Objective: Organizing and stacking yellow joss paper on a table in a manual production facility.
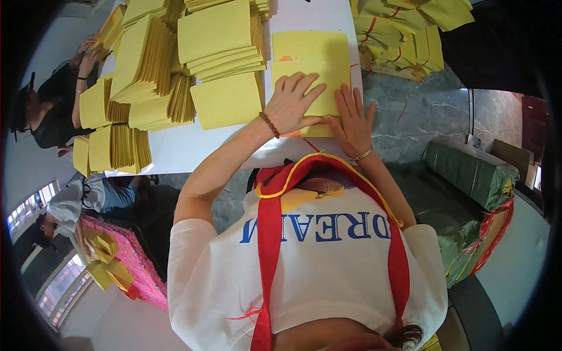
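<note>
A yellow paper stack [328,71] lies flat near the right edge of the white table, with another yellow sheet [310,44] showing just beyond it. My left hand [291,104] rests on its left part, palm down and fingers spread. On its right side lies my right hand [353,126], fingers stretched forward and thumb toward the left hand. Bits of red string [311,144] poke out at the near edge and the right side. Some orange marking shows at the sheets' left edges. What lies beneath my palms is hidden.
Left of my hands stand yellow paper piles [219,35] on the white table [199,149]. Red-tied yellow bundles [398,44] sit beyond the table's right edge. Green wrapped bales [462,169] are at the right. Two people [55,111] handle yellow paper at the left.
</note>
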Tool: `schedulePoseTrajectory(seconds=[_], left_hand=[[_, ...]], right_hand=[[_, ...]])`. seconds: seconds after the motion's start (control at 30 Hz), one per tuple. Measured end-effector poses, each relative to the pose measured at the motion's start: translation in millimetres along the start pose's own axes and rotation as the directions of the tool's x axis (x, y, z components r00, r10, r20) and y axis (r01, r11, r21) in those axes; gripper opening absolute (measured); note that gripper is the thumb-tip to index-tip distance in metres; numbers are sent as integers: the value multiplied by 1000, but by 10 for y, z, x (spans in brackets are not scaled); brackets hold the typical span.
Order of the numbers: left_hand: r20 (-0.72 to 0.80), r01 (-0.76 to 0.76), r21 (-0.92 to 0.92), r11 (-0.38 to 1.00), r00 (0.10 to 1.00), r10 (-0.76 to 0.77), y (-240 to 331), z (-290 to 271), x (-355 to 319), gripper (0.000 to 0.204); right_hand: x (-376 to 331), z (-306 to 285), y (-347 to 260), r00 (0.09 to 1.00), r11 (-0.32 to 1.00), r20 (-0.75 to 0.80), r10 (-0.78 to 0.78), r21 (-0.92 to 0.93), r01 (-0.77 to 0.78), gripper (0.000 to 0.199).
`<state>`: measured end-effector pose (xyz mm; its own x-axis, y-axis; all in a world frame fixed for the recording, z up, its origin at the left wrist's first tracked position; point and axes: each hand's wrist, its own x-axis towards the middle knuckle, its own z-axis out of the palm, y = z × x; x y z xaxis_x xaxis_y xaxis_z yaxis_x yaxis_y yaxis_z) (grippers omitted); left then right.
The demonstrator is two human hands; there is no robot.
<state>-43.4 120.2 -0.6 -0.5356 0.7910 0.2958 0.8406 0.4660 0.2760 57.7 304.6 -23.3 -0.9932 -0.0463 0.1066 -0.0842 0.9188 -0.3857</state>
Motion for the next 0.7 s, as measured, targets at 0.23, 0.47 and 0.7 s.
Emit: schedulePoseTrajectory(seconds=[0.23, 0.47, 0.7], left_hand=[[78, -28, 359, 933, 997, 0, 254, 37, 100, 63], [-274, -20, 111, 994, 961, 49, 161, -510, -249, 53], [-251, 173, 340, 924, 964, -88, -417, -717, -1146, 58]], right_hand=[[64, -112, 101, 991, 893, -124, -47, 440, 98, 64], [-24, -105, 45, 972, 843, -227, 60, 533, 73, 76], [-120, 24, 131, 994, 907, -108, -5, 419, 50, 73]])
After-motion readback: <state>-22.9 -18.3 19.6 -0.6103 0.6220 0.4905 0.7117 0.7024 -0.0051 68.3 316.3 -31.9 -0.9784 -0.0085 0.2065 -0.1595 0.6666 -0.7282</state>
